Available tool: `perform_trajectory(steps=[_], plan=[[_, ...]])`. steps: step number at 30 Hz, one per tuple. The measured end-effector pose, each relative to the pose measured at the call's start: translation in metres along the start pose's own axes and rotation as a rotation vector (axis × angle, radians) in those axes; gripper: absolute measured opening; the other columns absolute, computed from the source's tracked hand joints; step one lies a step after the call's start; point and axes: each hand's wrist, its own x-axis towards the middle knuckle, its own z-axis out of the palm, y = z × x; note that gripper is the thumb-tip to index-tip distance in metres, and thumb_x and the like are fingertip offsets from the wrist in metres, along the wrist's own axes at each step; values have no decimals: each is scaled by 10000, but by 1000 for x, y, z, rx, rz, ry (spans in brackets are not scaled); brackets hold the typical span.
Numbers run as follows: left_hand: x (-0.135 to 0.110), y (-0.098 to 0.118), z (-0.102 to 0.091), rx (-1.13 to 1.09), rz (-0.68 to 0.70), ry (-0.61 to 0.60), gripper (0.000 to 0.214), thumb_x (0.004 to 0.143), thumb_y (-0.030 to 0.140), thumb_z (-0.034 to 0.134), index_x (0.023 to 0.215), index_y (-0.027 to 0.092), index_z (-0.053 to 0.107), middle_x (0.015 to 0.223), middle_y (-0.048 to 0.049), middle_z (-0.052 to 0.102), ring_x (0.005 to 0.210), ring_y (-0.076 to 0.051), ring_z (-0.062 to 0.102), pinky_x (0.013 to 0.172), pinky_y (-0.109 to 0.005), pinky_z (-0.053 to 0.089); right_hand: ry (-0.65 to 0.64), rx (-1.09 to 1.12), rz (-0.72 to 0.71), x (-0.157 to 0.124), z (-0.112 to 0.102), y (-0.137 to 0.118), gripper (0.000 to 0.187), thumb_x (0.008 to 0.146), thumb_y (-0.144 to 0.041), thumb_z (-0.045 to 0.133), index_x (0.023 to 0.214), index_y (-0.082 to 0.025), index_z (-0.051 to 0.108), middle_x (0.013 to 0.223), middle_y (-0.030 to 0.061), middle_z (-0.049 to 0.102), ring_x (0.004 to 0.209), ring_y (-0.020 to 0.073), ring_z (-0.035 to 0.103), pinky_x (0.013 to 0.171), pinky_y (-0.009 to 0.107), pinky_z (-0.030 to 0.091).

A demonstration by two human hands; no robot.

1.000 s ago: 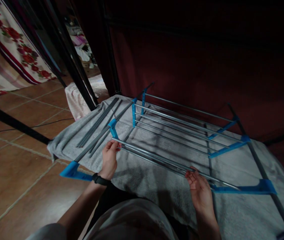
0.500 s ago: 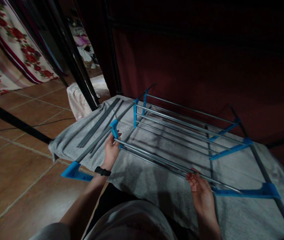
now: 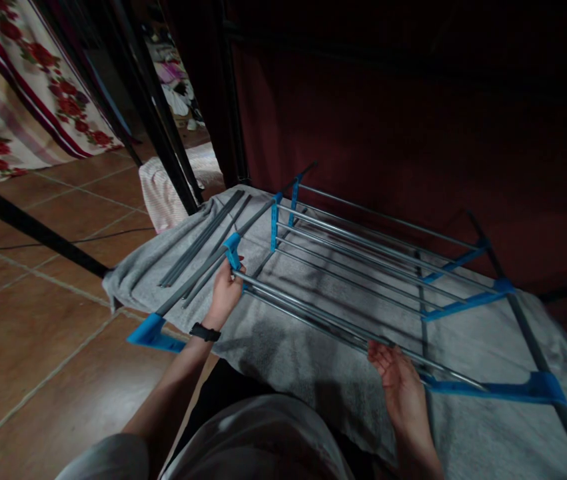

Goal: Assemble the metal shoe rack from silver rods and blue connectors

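A grey terry towel (image 3: 313, 360) is spread over the brown tiled floor (image 3: 28, 333); a silver-rod drying rack with blue plastic brackets (image 3: 363, 267) and loose grey metal rods (image 3: 203, 243) lie on it

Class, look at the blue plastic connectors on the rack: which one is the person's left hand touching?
The left hand touches the upright blue connector at the near rod's left end; the others stand untouched.

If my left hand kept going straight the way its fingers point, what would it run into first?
The left hand points up and away along the rack. Its fingers are already at the blue connector, so that comes first; beyond it, probably the next blue connector, though depth is unclear.
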Motion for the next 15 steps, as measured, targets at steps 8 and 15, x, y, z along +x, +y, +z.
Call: perform_trajectory(steps=[8, 15], plan=[[0, -7, 6, 156, 50, 46, 336, 892, 338, 654, 1185, 200, 566, 888, -55, 656, 812, -255, 648, 822, -401, 523, -392, -620, -280, -33, 44, -29, 307, 1017, -477, 574, 1073, -251, 774, 1065, 67, 783, 982, 208, 723, 896, 352, 578], [0, -8, 5, 352, 124, 20, 418, 926, 323, 588, 1307, 168, 514, 805, -51, 610, 794, -286, 633, 814, -428, 518, -429, -1244, -933, -18, 99, -35, 342, 1077, -290, 456, 1368, -237, 628, 1342, 93, 693, 1239, 243, 622, 1094, 454, 479]])
